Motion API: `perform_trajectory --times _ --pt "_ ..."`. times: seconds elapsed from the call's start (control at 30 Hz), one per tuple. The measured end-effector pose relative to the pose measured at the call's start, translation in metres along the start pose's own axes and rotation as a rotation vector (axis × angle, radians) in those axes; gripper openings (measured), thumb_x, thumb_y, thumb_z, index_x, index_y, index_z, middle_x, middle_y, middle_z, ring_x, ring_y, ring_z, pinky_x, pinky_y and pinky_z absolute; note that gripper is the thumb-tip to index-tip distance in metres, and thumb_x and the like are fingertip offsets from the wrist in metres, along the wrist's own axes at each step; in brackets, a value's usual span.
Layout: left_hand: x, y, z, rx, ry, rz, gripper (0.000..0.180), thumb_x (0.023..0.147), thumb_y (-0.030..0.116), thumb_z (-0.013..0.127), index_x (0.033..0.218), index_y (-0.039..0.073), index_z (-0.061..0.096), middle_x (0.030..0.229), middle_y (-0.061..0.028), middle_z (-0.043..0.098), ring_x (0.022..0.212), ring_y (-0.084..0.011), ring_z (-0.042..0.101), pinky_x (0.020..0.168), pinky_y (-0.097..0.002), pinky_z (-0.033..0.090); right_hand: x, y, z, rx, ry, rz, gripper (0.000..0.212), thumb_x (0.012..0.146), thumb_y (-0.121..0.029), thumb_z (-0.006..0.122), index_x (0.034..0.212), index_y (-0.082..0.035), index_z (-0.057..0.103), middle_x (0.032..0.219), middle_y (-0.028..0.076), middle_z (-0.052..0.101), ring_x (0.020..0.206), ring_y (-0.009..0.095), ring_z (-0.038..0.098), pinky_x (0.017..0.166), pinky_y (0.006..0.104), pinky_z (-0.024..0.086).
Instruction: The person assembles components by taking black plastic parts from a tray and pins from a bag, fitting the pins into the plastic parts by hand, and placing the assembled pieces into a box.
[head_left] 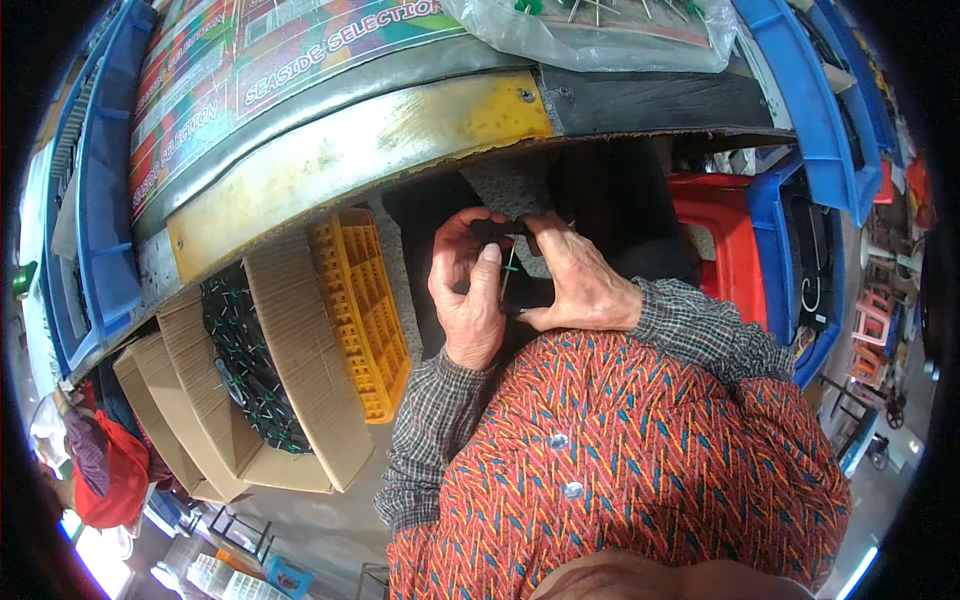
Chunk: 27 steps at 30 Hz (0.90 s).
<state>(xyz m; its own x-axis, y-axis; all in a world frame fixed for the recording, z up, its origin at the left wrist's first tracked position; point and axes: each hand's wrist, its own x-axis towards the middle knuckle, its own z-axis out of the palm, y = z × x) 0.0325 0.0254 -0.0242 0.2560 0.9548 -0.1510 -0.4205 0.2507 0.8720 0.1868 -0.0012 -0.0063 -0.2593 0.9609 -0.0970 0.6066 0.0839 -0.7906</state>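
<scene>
Close to my body, below the table edge, both hands hold one small dark piece with a thin metal rod and a bright green bit (510,268). My left hand (468,310) is closed on its left side, with the thumb against the rod. From the right, my right hand (585,275) pinches the top of the dark piece with its fingers, while its thumb stretches below near the rod's lower end. Dark clothing behind blends with the piece, so its full shape is hard to make out. An open cardboard box (318,370) to the left holds many black pieces with green bits and metal pins (250,360).
The metal-edged table (370,150) spans the front, with a clear plastic bag (600,40) of similar green-tipped parts on it. A yellow plastic crate (362,315) stands beside the box. Blue bins (100,200) flank the table; a red stool (725,250) is at right.
</scene>
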Motion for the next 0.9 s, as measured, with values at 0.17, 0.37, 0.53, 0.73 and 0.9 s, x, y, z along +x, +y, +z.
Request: perform_trajectory --times 0.17,0.37,0.53,0.73,0.9 --pt "0.0003 0.0034 0.0049 -0.055 -0.018 0.039 0.039 0.088 -0.002 0.048 0.127 0.000 0.043 0.117 -0.0135 0.056 0.107 -0.0184 0.054 0.098 -0.0334 0.042 0.0016 0.0011 -0.0014 0.034 0.008 -0.007 0.097 0.057 -0.020 0.079 0.134 0.007 0.027 0.119 0.028 0.044 0.113 0.043 0.046 0.096 0.0442 0.040" --pt "0.0001 0.0006 -0.0001 0.059 -0.002 0.033 0.037 0.088 -0.002 0.047 0.125 0.000 0.043 0.116 -0.0134 0.056 0.106 -0.0180 0.055 0.097 -0.0328 0.043 0.0009 0.0008 -0.0003 0.056 -0.005 -0.035 0.096 0.057 -0.020 0.079 0.133 0.008 0.027 0.116 0.028 0.045 0.111 0.043 0.047 0.095 0.0444 0.041" --pt "0.0007 -0.0025 0.0000 0.050 0.018 0.052 0.033 0.090 0.000 0.048 0.123 0.000 0.044 0.114 -0.0127 0.056 0.103 -0.0172 0.055 0.095 -0.0323 0.044 0.0018 0.0018 0.0012 0.057 -0.015 -0.029 0.095 0.057 -0.021 0.079 0.131 0.008 0.028 0.115 0.028 0.045 0.110 0.043 0.048 0.094 0.0444 0.041" --pt "0.0008 -0.0010 0.0033 0.067 0.031 0.057 0.030 0.091 0.001 0.048 0.121 0.000 0.045 0.111 -0.0122 0.057 0.102 -0.0159 0.055 0.094 -0.0310 0.044 0.0011 0.0075 0.0049 0.043 0.050 -0.073 0.097 0.052 -0.019 0.083 0.131 0.004 0.031 0.112 0.021 0.048 0.097 0.036 0.054 0.082 0.0418 0.047" --pt "0.0009 -0.0006 0.0034 0.065 0.048 0.071 0.026 0.092 0.002 0.049 0.118 0.000 0.046 0.108 -0.0110 0.058 0.098 -0.0143 0.055 0.091 -0.0288 0.044 0.0031 -0.0001 0.0012 0.124 -0.001 -0.021 0.086 0.055 -0.018 0.081 0.123 0.006 0.035 0.102 0.022 0.048 0.095 0.038 0.053 0.082 0.0431 0.045"
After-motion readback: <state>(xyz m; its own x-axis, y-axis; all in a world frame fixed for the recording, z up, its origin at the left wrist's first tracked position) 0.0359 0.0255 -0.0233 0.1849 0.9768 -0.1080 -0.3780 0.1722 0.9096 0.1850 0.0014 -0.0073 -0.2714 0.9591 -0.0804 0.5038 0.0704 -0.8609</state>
